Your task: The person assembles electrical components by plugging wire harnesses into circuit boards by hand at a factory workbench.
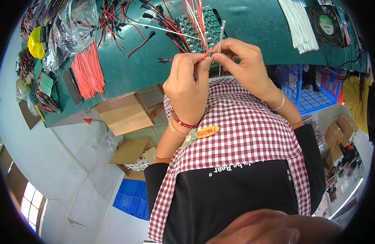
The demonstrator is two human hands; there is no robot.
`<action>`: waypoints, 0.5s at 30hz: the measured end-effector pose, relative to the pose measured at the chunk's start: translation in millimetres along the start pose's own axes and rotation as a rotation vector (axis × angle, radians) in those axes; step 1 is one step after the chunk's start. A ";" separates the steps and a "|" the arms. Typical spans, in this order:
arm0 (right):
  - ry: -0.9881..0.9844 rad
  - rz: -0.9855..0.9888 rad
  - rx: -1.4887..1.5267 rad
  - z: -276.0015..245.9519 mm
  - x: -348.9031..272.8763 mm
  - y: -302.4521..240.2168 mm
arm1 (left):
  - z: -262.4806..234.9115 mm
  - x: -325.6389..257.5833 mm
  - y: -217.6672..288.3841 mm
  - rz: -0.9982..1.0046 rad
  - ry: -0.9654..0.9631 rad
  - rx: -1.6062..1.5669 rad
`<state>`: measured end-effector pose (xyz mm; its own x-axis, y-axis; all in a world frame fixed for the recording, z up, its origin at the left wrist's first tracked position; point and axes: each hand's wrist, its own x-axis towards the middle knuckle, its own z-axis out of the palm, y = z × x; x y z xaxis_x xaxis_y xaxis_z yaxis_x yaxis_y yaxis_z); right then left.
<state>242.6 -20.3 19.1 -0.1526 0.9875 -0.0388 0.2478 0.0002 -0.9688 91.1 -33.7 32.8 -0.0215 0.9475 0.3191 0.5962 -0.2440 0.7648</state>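
My hands meet at the table's near edge, in front of a panel of small green circuit boards [200,31]. My left hand [187,83] is closed, its thumb and index finger pinching a red wire [207,53]. Close beside it, my right hand [246,67] is closed too, with a thin whitish stick-like piece [222,29] standing up from between its fingers. The fingertips nearly touch, and they hide where the wire and the stick meet. Red and white wires rise from the board panel beyond my hands.
Black-and-red connector leads [110,22] lie loose left of the panel. A red wire bundle [88,71] and a clear plastic bag [71,30] are farther left. White wires [298,25] and a black fan [326,25] lie right. Below stand a blue crate [313,101] and cardboard boxes [124,113].
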 end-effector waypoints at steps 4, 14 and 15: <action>0.001 0.015 -0.002 -0.5 -2.4 1.0 | -1.9 -1.5 1.7 -0.009 -0.028 0.033; 0.026 0.133 -0.082 -15.5 -8.0 1.4 | -4.5 -1.9 3.4 0.005 -0.023 0.023; 0.035 0.148 -0.082 -17.3 -7.9 1.1 | -4.2 -1.7 3.4 0.005 -0.025 0.020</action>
<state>260.6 -25.4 22.6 -0.0753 0.9826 -0.1700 0.3422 -0.1346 -0.9299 89.8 -37.0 37.2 0.0013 0.9511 0.3088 0.6121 -0.2450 0.7519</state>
